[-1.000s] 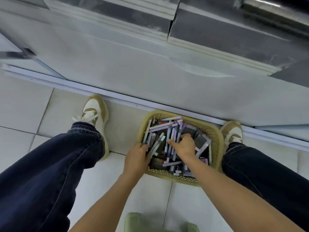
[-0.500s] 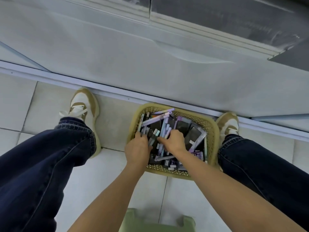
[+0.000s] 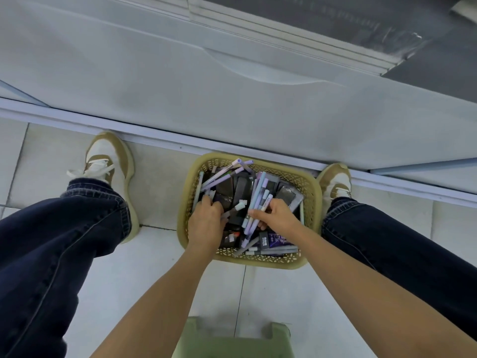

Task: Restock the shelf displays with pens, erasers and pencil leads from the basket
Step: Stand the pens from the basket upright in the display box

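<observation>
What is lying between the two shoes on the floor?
In the head view, the yellow basket of pens stands between the left shoe and right shoe.

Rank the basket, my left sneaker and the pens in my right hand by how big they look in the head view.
Largest: yellow basket.
Next: left sneaker, partly hidden by the jeans.
Smallest: pen bundle gripped by the right hand.
</observation>
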Available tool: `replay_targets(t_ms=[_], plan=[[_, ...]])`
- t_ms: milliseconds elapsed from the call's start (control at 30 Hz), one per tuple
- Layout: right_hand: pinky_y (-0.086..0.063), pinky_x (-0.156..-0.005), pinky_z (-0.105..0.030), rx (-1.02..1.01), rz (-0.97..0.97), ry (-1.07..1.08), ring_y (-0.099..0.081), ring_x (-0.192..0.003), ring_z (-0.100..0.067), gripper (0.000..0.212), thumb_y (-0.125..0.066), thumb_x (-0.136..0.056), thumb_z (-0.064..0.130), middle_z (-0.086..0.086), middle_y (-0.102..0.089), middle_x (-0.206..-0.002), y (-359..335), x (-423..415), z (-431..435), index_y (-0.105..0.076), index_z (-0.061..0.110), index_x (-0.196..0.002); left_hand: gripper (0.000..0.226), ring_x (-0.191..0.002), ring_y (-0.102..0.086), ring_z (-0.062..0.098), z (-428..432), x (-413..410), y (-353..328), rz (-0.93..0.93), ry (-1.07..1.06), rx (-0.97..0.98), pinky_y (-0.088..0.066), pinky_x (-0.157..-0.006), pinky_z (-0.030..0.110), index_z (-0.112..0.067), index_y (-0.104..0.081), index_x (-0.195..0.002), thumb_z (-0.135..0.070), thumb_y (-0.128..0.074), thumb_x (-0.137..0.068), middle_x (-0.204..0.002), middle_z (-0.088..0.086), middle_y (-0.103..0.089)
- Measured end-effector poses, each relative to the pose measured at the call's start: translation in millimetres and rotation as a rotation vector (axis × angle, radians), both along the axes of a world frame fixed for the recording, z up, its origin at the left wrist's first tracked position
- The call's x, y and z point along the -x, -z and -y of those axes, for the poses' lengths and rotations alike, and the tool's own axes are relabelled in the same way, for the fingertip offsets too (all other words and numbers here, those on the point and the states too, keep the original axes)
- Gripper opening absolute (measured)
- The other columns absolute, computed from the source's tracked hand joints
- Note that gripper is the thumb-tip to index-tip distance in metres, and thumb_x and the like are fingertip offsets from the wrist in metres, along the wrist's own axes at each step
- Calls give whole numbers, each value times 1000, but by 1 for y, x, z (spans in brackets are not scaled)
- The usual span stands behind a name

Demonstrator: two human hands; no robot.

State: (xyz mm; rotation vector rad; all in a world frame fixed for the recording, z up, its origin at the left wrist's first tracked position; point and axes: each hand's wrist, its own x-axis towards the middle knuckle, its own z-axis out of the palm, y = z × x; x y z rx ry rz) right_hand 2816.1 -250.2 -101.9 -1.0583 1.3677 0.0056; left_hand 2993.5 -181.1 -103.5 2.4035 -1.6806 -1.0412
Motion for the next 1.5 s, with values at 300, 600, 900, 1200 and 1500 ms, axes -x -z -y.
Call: replay_targets(t_ms=[300,600,900,1200,1500], plan=[[-50,-55,-17,-36,159,2,-65,-61,-7,10,-68,-89,19,1,-72,-70,-34,1,-6,-70,10,-87,18,-73,-60,20,8,-5,-32,-509,-310,-24,-48,-66,35,-12,-48,-103,-24,-34,-104,-85,6,-65],[-39,-51,-11,28,259,-228,-47,-50,2,12,-66,-91,22,15,-56,-57,-118,-9,-14,-69,30,-83,24,-77,-72,18,15,12,-116,-973,-388,-16,-57,-66,26,-5,-70,-99,-23,-74,-84,-83,5,-74],[-54,-86,-32,201,331,-120,-67,-89,-19,23,-63,-93,24,-11,-72,-103,-197,2,-26,-69,7,-107,27,-91,-70,35,10,17,-194,-1001,-561,138,-58,-82,43,0,-70,-102,-24,-67,-90,-99,19,-73],[-51,-57,-25,480,565,539,-56,-56,-17,10,-63,-90,6,-9,-64,-66,-283,26,-16,-62,6,-80,35,-39,-46,10,-1,12,-284,-919,-489,283,-36,-40,17,-6,-60,-64,-23,-62,-94,-49,0,-57],[-57,-63,-28,441,793,632,-65,-60,-20,15,-69,-86,9,-12,-69,-70,-328,28,-42,-58,6,-75,24,-38,-44,7,-23,22,-337,-1146,-594,230,-39,-38,17,-11,-73,-66,-20,-69,-88,-57,-1,-56]])
